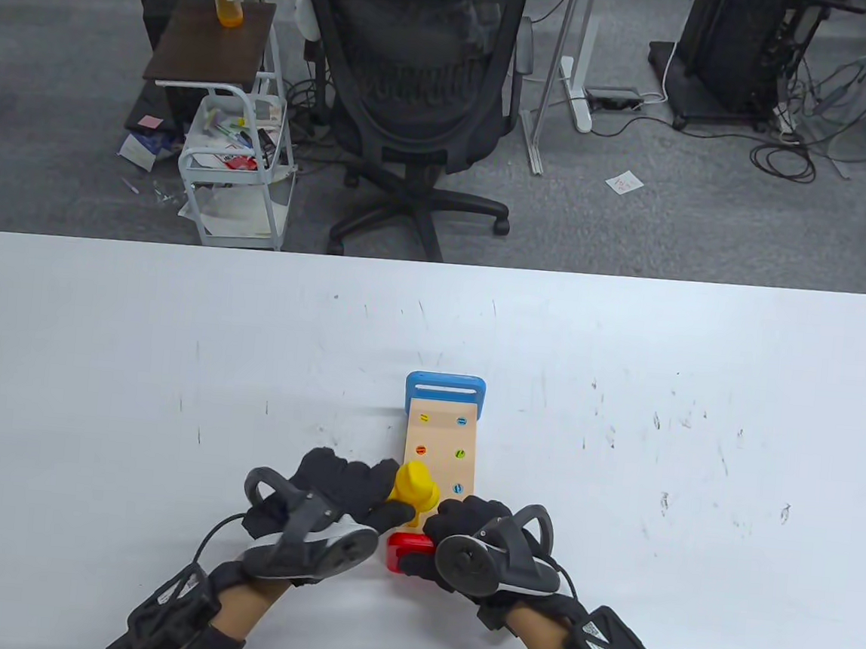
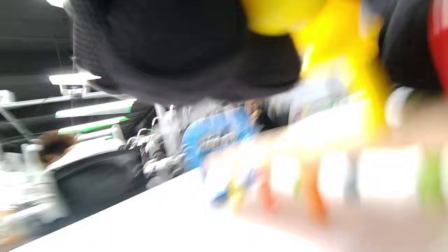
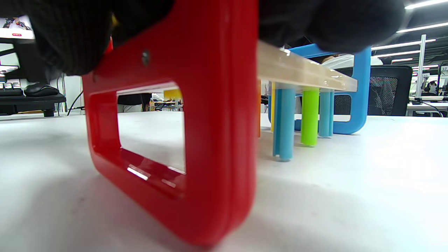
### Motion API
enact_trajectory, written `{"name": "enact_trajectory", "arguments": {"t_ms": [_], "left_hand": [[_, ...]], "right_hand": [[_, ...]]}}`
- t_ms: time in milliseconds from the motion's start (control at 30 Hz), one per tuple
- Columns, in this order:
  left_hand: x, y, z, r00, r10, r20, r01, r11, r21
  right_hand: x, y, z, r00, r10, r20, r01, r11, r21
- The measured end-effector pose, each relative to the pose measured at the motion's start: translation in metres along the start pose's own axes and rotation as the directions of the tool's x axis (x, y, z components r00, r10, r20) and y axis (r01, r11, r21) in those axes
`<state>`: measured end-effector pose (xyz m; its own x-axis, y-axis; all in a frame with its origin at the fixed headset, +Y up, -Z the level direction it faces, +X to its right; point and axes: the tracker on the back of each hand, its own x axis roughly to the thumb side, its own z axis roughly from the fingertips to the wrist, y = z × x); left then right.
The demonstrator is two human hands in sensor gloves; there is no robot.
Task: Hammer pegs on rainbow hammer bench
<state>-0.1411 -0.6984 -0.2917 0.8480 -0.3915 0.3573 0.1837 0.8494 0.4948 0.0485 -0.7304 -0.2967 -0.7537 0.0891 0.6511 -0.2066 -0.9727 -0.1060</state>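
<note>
While the left hand [image 1: 327, 501] grips the yellow hammer [image 1: 414, 489] over the bench [image 1: 441, 446] at mid-table, the right hand [image 1: 470, 544] holding the red end [image 1: 407, 552] risks a struck finger.

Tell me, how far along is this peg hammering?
Mostly done, it seems: the pegs sit flush with the bench top, their shafts poking out below. Now the left hand holds the yellow hammer over the near-left spot, while the right hand steadies the red end. Whether a peg remains there is hidden.
</note>
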Motion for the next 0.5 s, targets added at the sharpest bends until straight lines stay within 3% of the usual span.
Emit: {"name": "enact_trajectory", "arguments": {"t_ms": [33, 67, 100, 233, 333, 433, 467, 500], "left_hand": [[-0.003, 0.000, -0.006, 0.990, 0.132, 0.045, -0.135, 0.988, 0.075], [-0.011, 0.004, -0.007, 0.967, 0.255, 0.032, -0.255, 0.967, 0.004], [-0.016, 0.012, -0.004, 0.949, 0.315, -0.003, -0.314, 0.947, 0.062], [-0.039, 0.070, -0.006, 0.950, 0.310, -0.031, -0.287, 0.909, 0.302], [-0.047, 0.100, -0.004, 0.944, 0.327, -0.050, -0.280, 0.870, 0.405], [-0.046, 0.097, -0.001, 0.930, 0.357, -0.082, -0.293, 0.859, 0.419], [-0.038, 0.084, -0.001, 0.930, 0.357, -0.091, -0.299, 0.875, 0.382], [-0.025, 0.063, -0.002, 0.945, 0.320, -0.071, -0.290, 0.918, 0.272]], "right_hand": [[0.000, 0.000, 0.000, 1.000, 0.000, -0.001, 0.000, 1.000, 0.001], [0.000, 0.000, 0.000, 1.000, 0.003, -0.001, -0.003, 1.000, -0.001], [0.000, 0.000, 0.000, 1.000, 0.002, -0.001, -0.002, 1.000, 0.000], [0.000, 0.000, 0.000, 1.000, 0.000, 0.001, 0.000, 1.000, 0.000], [0.000, 0.000, 0.000, 1.000, 0.001, -0.001, -0.001, 1.000, 0.001], [0.000, 0.000, 0.000, 1.000, 0.003, -0.002, -0.003, 1.000, 0.001], [0.000, 0.000, 0.000, 1.000, 0.004, -0.002, -0.004, 1.000, 0.004], [0.000, 0.000, 0.000, 1.000, 0.003, -0.002, -0.003, 1.000, 0.005]]}}
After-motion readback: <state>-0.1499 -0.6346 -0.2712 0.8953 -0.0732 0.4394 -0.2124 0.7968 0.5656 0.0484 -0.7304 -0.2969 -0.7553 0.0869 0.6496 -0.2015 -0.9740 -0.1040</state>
